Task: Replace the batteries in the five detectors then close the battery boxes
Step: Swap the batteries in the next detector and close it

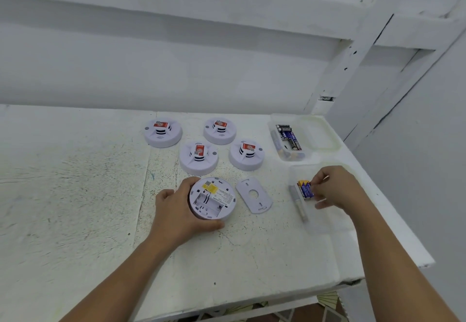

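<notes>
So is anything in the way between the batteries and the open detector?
Only the cover, flat on the table between them. The right hand can likely lift the batteries over it to the detector.

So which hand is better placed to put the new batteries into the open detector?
The right hand: it pinches batteries in the near container, just beside the open detector. The left hand grips that detector and steadies it.
</notes>
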